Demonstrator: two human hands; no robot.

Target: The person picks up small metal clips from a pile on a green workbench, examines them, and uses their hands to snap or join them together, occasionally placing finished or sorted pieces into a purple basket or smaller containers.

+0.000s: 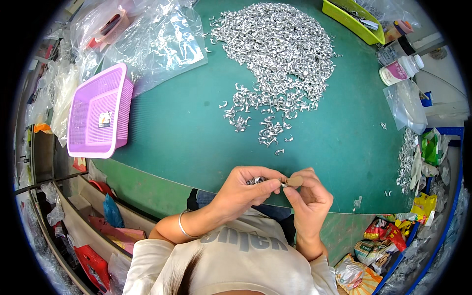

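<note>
Both my hands meet over the near edge of a green table [187,132]. My left hand [246,189] is closed around several small curved silver metal pieces [256,180], and its thumb and forefinger pinch toward the right hand. Between the fingers of my right hand [310,196] is a small flat brown rounded piece [295,181], whose kind I cannot make out. It touches or nearly touches a tiny silver part at the left fingertips. A big heap of the same curved metal pieces [275,44] lies at the far middle, with loose ones trailing toward me.
A pink plastic basket [123,118] stands at the left by clear plastic bags [172,44]. At the far right are a yellow-green tray [354,22] and a white bottle [400,70]. Another small pile of metal pieces [407,160] lies along the right edge. Colourful packets [373,250] sit below right.
</note>
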